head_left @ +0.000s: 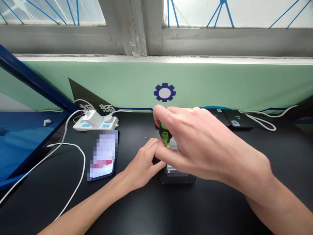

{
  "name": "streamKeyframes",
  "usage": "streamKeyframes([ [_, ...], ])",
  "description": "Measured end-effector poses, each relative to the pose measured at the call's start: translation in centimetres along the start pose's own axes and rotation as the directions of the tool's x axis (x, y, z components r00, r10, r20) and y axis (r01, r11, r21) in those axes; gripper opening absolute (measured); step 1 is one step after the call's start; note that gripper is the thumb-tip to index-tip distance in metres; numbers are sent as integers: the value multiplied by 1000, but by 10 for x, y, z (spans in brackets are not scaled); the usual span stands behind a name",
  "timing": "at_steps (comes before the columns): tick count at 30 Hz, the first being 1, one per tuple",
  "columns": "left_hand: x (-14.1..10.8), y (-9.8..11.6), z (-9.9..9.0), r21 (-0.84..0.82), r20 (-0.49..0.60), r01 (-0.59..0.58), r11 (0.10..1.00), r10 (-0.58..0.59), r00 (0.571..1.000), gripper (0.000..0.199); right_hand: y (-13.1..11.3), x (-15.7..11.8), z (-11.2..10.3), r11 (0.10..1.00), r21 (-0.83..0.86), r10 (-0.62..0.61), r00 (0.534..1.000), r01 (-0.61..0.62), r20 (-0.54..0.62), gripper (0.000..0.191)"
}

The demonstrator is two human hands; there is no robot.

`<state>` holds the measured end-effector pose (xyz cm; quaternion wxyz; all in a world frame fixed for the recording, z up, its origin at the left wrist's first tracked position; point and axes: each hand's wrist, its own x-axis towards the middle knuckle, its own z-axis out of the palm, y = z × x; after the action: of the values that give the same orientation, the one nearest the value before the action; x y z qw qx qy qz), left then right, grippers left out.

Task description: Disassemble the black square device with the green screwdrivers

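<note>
My right hand (198,143) is closed around the black and green handle of a screwdriver (165,135), held upright above a flat black device (178,179). The screwdriver's tip is hidden behind my fingers. Part of the device's grey inside and a white printed label show below my right hand. From the left, my left hand (145,161) grips the device's side edge, thumb toward me and fingers farther back. Much of the device lies hidden under both hands.
To the left lies a smartphone (104,160) with its screen lit. Behind it sits a white power strip (111,124) with a charger plug (93,118). A white cable (84,160) loops across the left side. Flat black devices (238,119) rest at the back right.
</note>
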<state>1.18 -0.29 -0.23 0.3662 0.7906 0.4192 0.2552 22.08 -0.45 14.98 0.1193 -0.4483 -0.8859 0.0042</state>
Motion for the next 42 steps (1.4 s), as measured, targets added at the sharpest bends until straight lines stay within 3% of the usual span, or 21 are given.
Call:
streamKeyframes([
  [2, 0, 0, 0, 11, 2, -12, 1000, 12, 1000, 24, 1, 0, 0, 999, -44, -5, 1000, 4, -11, 25],
  [6, 0, -2, 0, 28, -13, -40, 999, 40, 999, 21, 2, 0, 1, 1000, 2, -14, 1000, 14, 3, 16],
  [10, -1, -1, 1, 13, -18, -26, 1000, 26, 999, 29, 2, 0, 2, 1000, -17, -19, 1000, 19, -24, 30],
  [15, 0, 4, -1, -11, -9, 9, 1000, -9, 1000, 35, 2, 1, 2, 1000, 3, -4, 1000, 3, 16, 19],
  [19, 1, 8, -5, -18, 51, -2, 1000, 3, 999, 56, 2, 0, 2, 998, -66, -6, 1000, 5, -6, 27],
  [24, -1, 12, -7, 0, 147, -27, 1000, 26, 989, 100, 0, 0, 1, 1000, 4, -2, 1000, 2, 12, 13],
  [28, -2, 11, -9, -27, 193, -83, 996, 87, 977, 128, 1, -1, 3, 995, -96, -45, 999, 42, -31, 23],
  [42, 0, 9, -10, -38, 217, -127, 991, 132, 967, 118, 2, -6, -3, 996, -88, -34, 999, 33, -7, 12],
])
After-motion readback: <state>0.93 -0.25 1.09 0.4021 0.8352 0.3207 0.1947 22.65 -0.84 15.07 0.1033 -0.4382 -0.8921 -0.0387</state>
